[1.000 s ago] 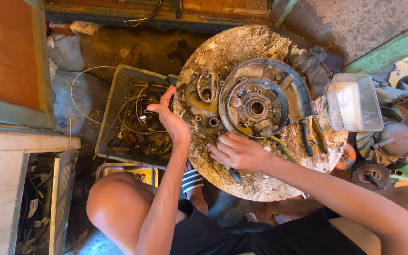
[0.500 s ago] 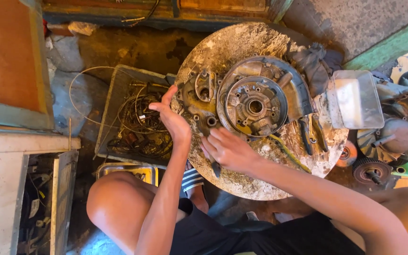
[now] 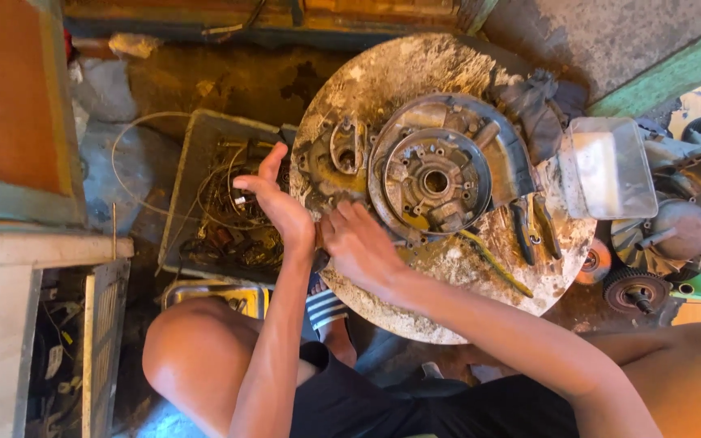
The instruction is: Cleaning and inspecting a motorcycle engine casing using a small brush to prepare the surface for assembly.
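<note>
Where the head view looks down, a grimy metal engine casing (image 3: 415, 174) lies flat on a round, paint-crusted wooden table (image 3: 383, 77), its circular plate studded with bolts around a central hole. At its near-left edge the left hand (image 3: 273, 203) rests with fingers spread open, gripping nothing; the right hand (image 3: 363, 243) curls beside it, whether around anything I cannot tell. Pliers (image 3: 533, 231) lie right of the casing. Below the table's left edge, a tray of tangled wires (image 3: 225, 203) sits on dirty ground.
</note>
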